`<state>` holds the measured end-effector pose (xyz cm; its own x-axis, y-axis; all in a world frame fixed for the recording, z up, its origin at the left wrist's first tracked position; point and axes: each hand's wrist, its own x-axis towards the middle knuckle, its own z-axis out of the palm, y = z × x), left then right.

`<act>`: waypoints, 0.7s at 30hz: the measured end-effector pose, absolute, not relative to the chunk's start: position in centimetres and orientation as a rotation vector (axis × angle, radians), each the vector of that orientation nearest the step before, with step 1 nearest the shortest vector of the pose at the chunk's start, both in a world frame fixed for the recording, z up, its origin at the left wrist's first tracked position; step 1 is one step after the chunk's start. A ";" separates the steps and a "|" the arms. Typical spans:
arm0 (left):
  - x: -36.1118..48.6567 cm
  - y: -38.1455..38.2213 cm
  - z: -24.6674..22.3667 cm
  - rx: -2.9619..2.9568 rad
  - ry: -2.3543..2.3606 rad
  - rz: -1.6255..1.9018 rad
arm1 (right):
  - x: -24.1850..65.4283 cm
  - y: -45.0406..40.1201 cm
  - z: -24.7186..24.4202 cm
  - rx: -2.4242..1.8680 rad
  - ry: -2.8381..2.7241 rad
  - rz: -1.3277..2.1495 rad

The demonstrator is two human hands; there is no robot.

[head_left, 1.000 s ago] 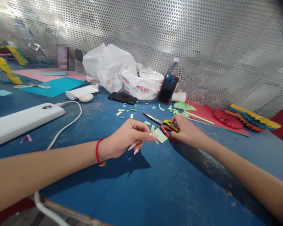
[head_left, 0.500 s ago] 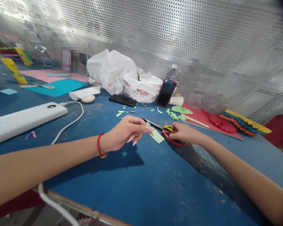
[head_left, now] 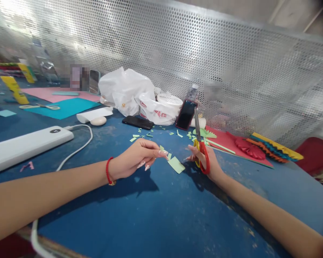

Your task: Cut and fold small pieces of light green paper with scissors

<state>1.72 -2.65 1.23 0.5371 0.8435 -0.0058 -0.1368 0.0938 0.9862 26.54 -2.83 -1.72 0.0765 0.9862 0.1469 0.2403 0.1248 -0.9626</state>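
My left hand [head_left: 136,159], with a red bracelet on its wrist, is closed in a pinch over the table. Small light-green paper [head_left: 162,147] shows at its fingertips. Just right of them lies a light-green paper rectangle [head_left: 176,165] on the blue table. My right hand [head_left: 208,163] is wrapped round the red and yellow handles of a pair of scissors [head_left: 197,129]. The blades point upward, away from the paper, and look closed. Several green paper scraps [head_left: 149,135] are scattered beyond both hands.
A white power strip [head_left: 29,147] with a cable lies at left. Behind are a black phone [head_left: 137,122], white plastic bags [head_left: 129,89] and a phone leaning upright [head_left: 186,114]. Red paper [head_left: 226,143] and folded paper fans [head_left: 274,147] lie right. A perforated metal panel [head_left: 150,36] closes the back.
My right hand has picked the scissors up off the table and turned the blades upward. My left hand keeps its pinch. The whole view has shifted slightly.
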 end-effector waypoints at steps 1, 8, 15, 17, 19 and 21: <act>1.7 -2.7 1.2 1.259 0.682 0.817 | 26.5 -2.8 -1.8 -1.285 -1.366 0.927; 1.5 -3.5 1.3 1.201 0.514 0.780 | 26.7 -3.9 -2.0 -0.998 -1.565 1.064; 1.4 -3.4 1.2 1.244 0.564 0.819 | 24.3 -8.1 -0.9 -0.892 -1.929 1.114; 1.4 -3.5 1.3 1.252 0.556 0.817 | 23.9 -9.2 -0.8 -0.879 -1.933 1.223; 1.4 -3.5 1.4 1.247 0.540 0.806 | 23.8 -9.9 -0.7 -0.846 -1.941 1.379; 1.3 -3.4 1.4 1.238 0.514 0.799 | 23.8 -10.5 -0.4 -0.868 -1.976 1.421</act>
